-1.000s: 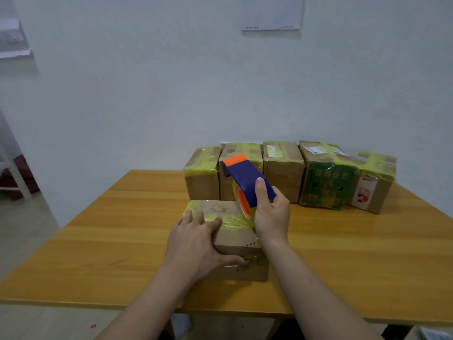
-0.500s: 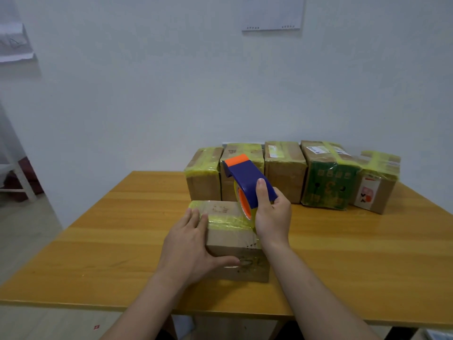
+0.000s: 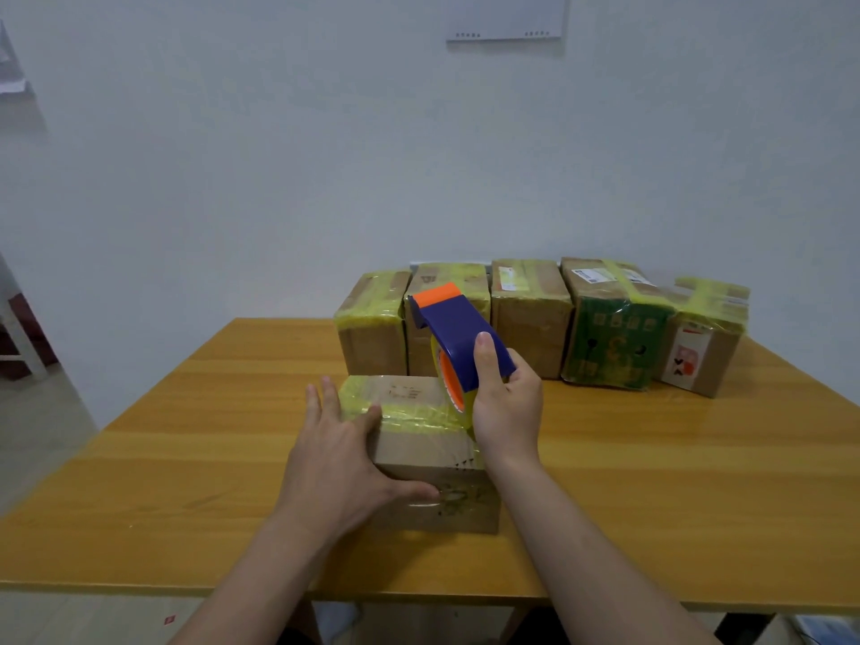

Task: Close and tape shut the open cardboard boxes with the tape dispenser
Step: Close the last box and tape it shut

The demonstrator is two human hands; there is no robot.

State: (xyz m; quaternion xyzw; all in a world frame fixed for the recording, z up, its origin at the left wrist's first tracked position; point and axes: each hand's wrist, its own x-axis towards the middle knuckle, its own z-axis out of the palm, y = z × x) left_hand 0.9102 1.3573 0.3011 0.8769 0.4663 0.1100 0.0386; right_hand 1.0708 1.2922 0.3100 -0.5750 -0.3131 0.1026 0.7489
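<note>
A closed cardboard box with a band of yellowish tape across its top sits on the wooden table near the front edge. My left hand lies on the box's left side, fingers spread over the top edge and thumb on the front face. My right hand grips the blue tape dispenser with its orange tip, held at the box's right top edge with the tape roll against the box.
Several taped cardboard boxes stand in a row along the table's back edge against the white wall; one has a green printed face. A white chair leg shows at the far left.
My left hand slid leftward off the box top to its left edge. The right hand and dispenser stayed almost where they were.
</note>
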